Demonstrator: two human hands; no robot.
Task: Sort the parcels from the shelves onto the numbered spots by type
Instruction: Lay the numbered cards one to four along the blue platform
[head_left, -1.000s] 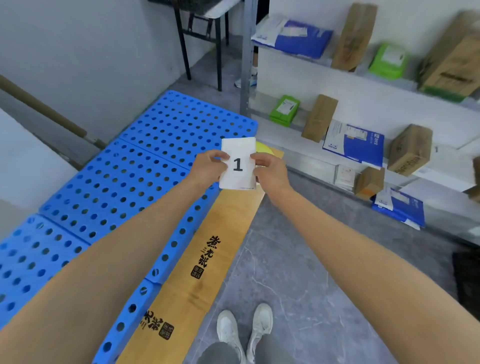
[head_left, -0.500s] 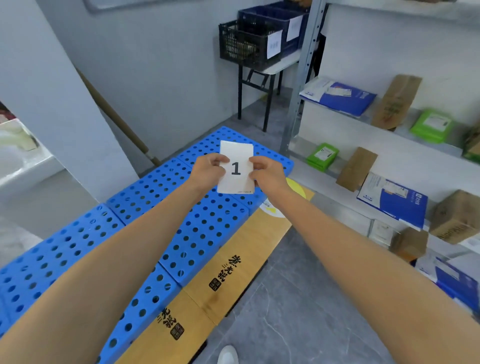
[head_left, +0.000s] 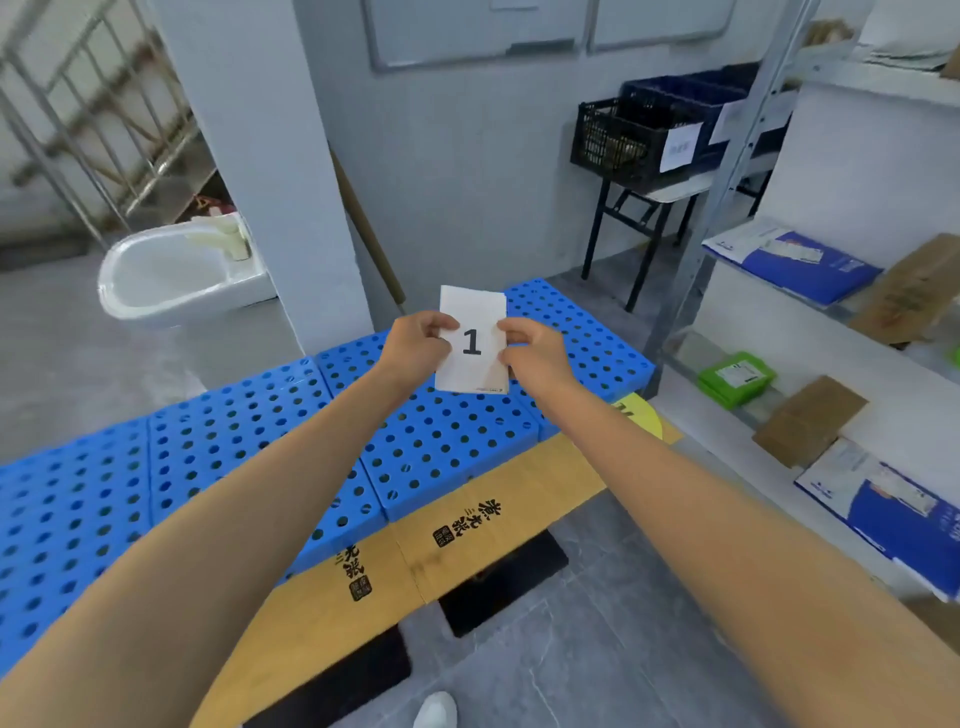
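2 grips: left hand and right hand pinch the 1 card; released carelessly, it could slide off the blue platform's far edge.

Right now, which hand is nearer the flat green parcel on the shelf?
Right. The right hand is left of the flat green parcel; the left hand farther left, beyond the white card.

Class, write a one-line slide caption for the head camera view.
The left hand and right hand pinch a white card marked 1 above blue pallets, parcels on shelves at right.
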